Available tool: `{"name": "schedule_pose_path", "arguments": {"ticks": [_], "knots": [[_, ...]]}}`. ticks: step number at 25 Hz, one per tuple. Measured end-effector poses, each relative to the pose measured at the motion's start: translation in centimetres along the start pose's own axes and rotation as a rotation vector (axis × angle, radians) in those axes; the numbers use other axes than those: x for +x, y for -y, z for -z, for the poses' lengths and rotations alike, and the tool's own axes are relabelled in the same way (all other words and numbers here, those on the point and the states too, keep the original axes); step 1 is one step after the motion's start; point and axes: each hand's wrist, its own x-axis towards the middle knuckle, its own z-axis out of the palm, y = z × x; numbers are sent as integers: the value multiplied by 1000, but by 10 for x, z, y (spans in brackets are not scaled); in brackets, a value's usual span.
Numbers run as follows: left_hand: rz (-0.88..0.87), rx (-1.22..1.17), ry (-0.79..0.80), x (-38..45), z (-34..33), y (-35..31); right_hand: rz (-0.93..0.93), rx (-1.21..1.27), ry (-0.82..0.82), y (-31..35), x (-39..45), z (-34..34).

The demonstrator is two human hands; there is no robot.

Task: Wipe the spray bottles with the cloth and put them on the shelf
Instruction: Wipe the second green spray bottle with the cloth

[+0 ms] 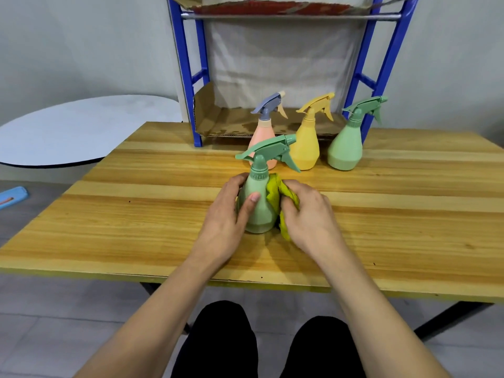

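Note:
A green spray bottle (259, 203) stands upright in the middle of the wooden table (136, 214). My left hand (226, 214) grips its body from the left, thumb across the front. My right hand (308, 214) presses a bunched yellow-green cloth (274, 195) against the bottle's right side. Behind stand three more bottles: a pink one with a grey trigger (263, 137), a yellow one (306, 143) and a second green one (346, 145). The blue metal shelf (188, 77) rises at the table's far edge, its lower level lined with cardboard (215, 118).
A round white table (81, 129) stands to the left of the wooden one. On the floor at the far left lies a blue object (13, 196). The shelf's upper level (289, 12) also carries cardboard. My knees show below the table's near edge.

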Motion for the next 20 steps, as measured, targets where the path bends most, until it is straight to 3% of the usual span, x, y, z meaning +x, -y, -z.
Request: {"name": "schedule_pose_path", "arguments": {"ticks": [3,7,12,14,17,20], "knots": [[-6,-14,-7,1,2,0,108,84,-69,4,3,-8],[15,22,-12,0,2,-3,17,-353,85,-21,-12,-11],[56,16,-55,-1,0,0,33,-502,129,-22,-12,-13],[64,29,-93,-1,0,1,29,-442,56,-25,-15,-18],[108,115,-197,1,-6,-10,-43,-164,-132,-33,-27,-17],[191,142,-214,5,-13,-26,-73,14,-185,-40,-28,-16]]}}
